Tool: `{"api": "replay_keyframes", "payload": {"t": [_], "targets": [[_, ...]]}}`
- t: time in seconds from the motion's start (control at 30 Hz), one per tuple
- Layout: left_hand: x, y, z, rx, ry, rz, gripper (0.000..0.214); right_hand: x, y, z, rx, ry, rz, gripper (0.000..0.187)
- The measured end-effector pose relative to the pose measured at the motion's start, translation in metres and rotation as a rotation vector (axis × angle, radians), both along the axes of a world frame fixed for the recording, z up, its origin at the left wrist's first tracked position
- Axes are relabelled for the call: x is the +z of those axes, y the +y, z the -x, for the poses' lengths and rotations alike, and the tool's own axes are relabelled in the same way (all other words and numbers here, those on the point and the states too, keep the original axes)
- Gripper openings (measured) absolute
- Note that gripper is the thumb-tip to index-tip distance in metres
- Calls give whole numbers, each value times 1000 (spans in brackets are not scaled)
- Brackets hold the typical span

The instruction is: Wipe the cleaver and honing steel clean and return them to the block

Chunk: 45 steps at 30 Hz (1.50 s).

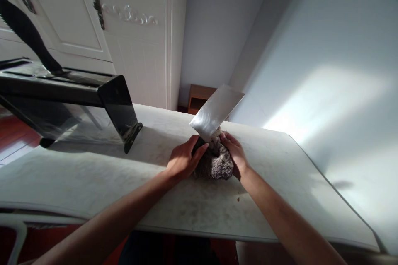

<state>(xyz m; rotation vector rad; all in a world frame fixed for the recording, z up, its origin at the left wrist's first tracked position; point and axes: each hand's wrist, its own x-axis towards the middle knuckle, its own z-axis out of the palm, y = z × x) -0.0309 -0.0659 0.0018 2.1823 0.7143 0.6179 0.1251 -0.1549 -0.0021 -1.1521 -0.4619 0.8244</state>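
A cleaver with a broad shiny blade and a dark handle is tilted up over the middle of the table. My left hand is closed around its handle. My right hand grips a grey-brown, fuzzy cloth bunched beneath and beside the cleaver. Part of the cloth rises against the lower end of the blade, near my right fingertips. Most of the handle is hidden by my left fingers and the cloth.
On the left of the white table stands a black knife block with clear sides and a black-handled knife in it. A white wardrobe is behind. A wall borders the right. Small crumbs lie near my right wrist.
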Motion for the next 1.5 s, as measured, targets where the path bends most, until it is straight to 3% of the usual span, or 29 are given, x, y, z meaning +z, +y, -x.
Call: {"api": "replay_keyframes", "payload": {"t": [0.1,0.2,0.3,0.47,0.73,0.83,1.03,1.5], "targets": [[2,3,1,39,55,-48,44,0,0,1,10,-11,-22,33],[3,6,0,52,-4,31,45,0,-1,1,12,-36,-14,35],[1,6,-4,31,-187,268,46,2,-1,3,10,-83,12,39],[0,5,-8,-84,-335,858,60,5,-2,9,-83,-180,22,40],[2,6,-6,-281,-361,1139,68,7,-5,16,-401,-401,17,33],[0,5,-8,-329,-309,1173,70,11,-9,25,-440,-590,-13,25],[1,3,-8,-326,-234,1112,72,10,-20,41,-108,-971,-55,17],[1,3,-6,-315,-189,1037,75,19,-23,32,-59,-1147,-54,19]]}}
